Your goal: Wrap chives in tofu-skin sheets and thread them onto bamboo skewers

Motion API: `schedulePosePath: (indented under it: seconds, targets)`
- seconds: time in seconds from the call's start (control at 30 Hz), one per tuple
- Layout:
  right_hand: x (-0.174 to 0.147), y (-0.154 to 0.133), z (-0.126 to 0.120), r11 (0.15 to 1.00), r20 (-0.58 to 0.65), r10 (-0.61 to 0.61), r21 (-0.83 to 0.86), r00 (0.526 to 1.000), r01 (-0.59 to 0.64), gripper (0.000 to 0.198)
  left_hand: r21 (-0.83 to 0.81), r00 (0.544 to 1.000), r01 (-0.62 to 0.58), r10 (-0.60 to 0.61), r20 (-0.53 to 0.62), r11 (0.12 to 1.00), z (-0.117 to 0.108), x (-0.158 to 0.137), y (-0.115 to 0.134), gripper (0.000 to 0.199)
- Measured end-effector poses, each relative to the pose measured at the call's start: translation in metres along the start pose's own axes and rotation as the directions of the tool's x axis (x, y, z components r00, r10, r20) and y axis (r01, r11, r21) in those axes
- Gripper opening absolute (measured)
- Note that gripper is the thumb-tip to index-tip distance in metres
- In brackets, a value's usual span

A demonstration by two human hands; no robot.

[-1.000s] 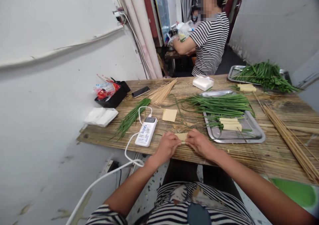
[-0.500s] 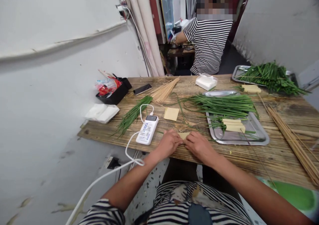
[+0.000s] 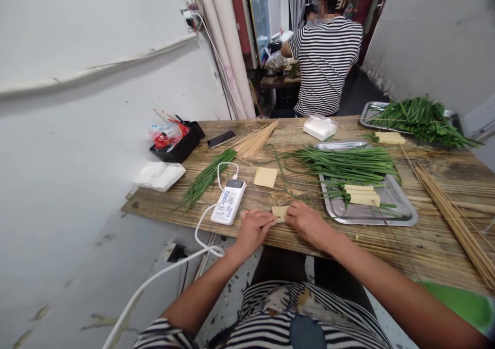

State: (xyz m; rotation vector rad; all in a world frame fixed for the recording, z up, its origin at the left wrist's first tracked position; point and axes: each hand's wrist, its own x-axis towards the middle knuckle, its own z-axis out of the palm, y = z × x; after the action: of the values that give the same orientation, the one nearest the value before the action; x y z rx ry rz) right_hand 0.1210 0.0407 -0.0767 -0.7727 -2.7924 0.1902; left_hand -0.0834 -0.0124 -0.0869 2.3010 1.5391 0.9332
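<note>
Along the near side of a wooden worktop (image 3: pixel 436 246), a pale sheet (image 3: pixel 279 212) lies between two hands. The right hand (image 3: pixel 307 224) has its fingers clamped on one end, seemingly to steady it; the left hand (image 3: pixel 253 229) touches the other, its grip unclear. A tray (image 3: pixel 402 212) of green stalks (image 3: pixel 348 163) sits nearby, probably for easy reach. The power bank's (image 3: pixel 228 203) print is unreadable.

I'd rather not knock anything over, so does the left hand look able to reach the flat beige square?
Likely yes: the beige square lies uncovered just beyond the left hand, with the white power bank off to one side. That hand seems to be touching another beige piece, though.
</note>
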Motion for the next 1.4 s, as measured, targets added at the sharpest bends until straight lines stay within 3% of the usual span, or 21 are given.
schedulePosePath:
  seconds: [0.13,0.2,0.27,0.33,0.47,0.7,0.93,1.27,1.4]
  targets:
    - [0.001,0.002,0.000,1.000,0.002,0.004,0.013,1.000,-0.004,0.020,0.156,0.996,0.089,-0.084,-0.037,0.984,-0.024,-0.004,0.005,0.020]
    - [0.001,0.002,0.000,1.000,0.001,0.003,0.019,1.000,-0.003,0.019,0.259,0.993,0.082,-0.055,-0.109,0.962,-0.027,-0.005,0.013,0.018]
    - [0.002,0.001,0.000,1.000,0.006,0.008,0.019,1.000,-0.008,0.018,0.299,0.992,-0.035,0.070,-0.105,0.954,-0.020,-0.005,0.020,0.018]
    - [0.003,0.001,-0.001,1.000,0.010,0.011,0.016,1.000,-0.011,0.020,0.287,0.980,-0.189,0.200,-0.010,0.939,-0.006,-0.005,0.023,0.021]
    - [0.005,0.003,0.000,1.000,-0.012,-0.008,0.017,1.000,0.008,0.025,0.258,0.960,-0.273,0.280,0.013,0.927,0.017,-0.003,0.016,0.024]
    - [0.003,0.003,-0.001,1.000,-0.032,0.006,-0.026,0.999,-0.007,0.026,0.220,0.962,-0.272,0.273,0.029,0.937,0.015,0.004,0.009,0.023]
    - [-0.009,-0.011,0.002,0.994,-0.141,0.045,-0.096,0.989,-0.059,0.027,0.212,0.966,-0.257,0.242,0.094,0.943,0.015,0.010,0.008,0.022]
    - [-0.001,0.002,0.005,0.999,-0.093,-0.032,-0.023,0.995,0.030,0.028,0.310,0.973,-0.226,0.202,0.108,0.924,0.012,0.012,0.014,0.018]
    - [-0.002,0.000,0.003,1.000,-0.092,0.005,-0.009,0.996,-0.006,0.026,0.327,0.961,-0.272,0.243,0.129,0.905,0.012,0.012,0.012,0.020]
